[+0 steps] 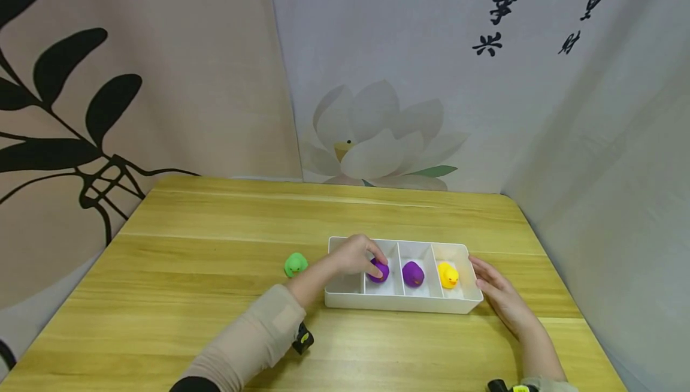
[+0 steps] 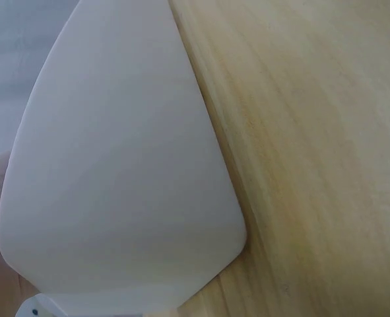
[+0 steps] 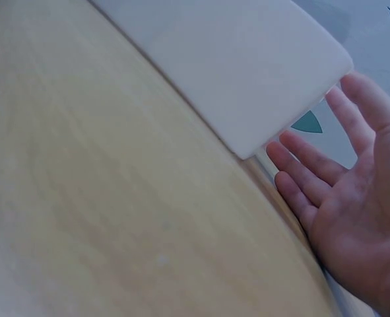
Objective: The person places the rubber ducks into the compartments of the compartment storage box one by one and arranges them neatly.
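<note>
A white divided box (image 1: 399, 304) stands on the wooden table. Over its second compartment from the left, my left hand (image 1: 353, 255) pinches a purple rubber duck (image 1: 380, 272) between thumb and fingers. Another purple duck (image 1: 413, 274) sits one compartment to the right, and a yellow rubber duck (image 1: 448, 275) occupies the rightmost one. My right hand (image 1: 502, 296) is at the box's right end, its fingers extended, fingertips right at the end wall, as the right wrist view also shows. The box's outer wall (image 2: 122, 152) fills much of the left wrist view and hides the left hand's fingers there.
Left of the box, a green rubber toy (image 1: 295, 264) lies on the table (image 1: 215, 284), just behind my left forearm. Curtains (image 1: 215, 68) printed with leaves, a lotus and dark characters hang behind the table and along its right side.
</note>
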Demonstrator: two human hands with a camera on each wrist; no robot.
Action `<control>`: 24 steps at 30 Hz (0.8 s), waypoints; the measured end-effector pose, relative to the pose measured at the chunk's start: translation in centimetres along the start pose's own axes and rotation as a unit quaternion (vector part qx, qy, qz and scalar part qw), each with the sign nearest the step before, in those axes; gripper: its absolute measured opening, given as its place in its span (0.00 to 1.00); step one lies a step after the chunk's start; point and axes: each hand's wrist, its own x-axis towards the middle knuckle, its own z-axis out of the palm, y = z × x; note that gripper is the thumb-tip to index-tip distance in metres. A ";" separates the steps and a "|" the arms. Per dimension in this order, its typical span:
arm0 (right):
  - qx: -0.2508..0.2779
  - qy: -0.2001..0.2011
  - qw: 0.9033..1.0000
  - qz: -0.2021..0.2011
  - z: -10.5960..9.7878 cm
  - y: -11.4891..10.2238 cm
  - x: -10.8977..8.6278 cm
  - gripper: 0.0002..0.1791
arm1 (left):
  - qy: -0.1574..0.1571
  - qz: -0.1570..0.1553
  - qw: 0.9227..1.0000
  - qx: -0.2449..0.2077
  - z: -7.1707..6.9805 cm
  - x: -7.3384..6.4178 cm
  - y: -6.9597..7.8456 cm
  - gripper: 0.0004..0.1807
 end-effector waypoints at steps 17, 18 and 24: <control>0.002 -0.001 1.000 0.000 0.0 0.0 0.1 0.27 | -0.009 -0.022 1.000 0.007 -0.4 -0.1 0.4 0.12; 0.002 0.000 1.000 0.000 0.0 0.0 0.1 0.27 | -0.007 -0.019 1.000 0.001 -0.5 -0.2 0.5 0.13; 0.003 0.001 1.000 0.001 0.0 0.0 0.0 0.27 | 0.017 0.023 0.999 -0.030 -1.4 -1.0 1.1 0.14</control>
